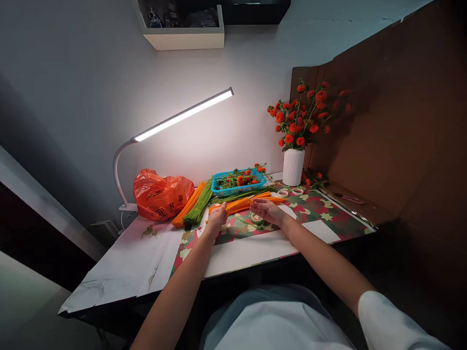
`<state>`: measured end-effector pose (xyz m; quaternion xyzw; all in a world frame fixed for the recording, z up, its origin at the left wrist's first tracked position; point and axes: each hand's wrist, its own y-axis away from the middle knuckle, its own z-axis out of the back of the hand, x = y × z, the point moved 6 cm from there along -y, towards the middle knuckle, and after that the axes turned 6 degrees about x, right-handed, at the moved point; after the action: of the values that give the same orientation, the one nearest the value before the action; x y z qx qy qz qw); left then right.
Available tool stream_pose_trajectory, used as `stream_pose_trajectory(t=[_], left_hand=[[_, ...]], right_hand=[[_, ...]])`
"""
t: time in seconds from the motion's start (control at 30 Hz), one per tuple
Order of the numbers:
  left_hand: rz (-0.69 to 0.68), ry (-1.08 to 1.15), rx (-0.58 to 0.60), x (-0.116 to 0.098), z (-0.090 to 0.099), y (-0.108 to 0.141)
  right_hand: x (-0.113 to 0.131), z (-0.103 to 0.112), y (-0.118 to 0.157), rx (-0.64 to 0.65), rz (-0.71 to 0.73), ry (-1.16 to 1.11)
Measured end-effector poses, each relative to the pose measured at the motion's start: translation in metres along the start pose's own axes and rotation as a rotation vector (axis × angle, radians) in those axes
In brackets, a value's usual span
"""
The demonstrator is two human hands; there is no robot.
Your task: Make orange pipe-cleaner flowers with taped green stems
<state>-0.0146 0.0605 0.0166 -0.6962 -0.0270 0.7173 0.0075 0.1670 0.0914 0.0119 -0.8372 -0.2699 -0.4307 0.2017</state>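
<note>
Above a camouflage-patterned table cover (310, 211), centre frame, our right hand (268, 209) tightly pinches an orange chenille stem (238, 205); our left hand (218, 217) curls near its left end, grip too hidden to tell. Uneven pulling could kink it.

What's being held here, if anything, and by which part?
An orange piece, seemingly by its ends: one at the left hand, the other at the right hand's fingertips.
</note>
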Motion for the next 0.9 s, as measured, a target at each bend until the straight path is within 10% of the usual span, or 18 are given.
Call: stream_pose_trajectory(t=[0.6,0.9], left_hand=[[-0.311,-0.665,0.007,-0.019,0.009,0.009],[-0.283,-0.654,-0.205,-0.022,0.012,0.014]], right_hand=[[0.039,0.016,0.011,-0.262,0.298,1.114],[0.040,-0.014,0.022,-0.481,0.532,1.496]])
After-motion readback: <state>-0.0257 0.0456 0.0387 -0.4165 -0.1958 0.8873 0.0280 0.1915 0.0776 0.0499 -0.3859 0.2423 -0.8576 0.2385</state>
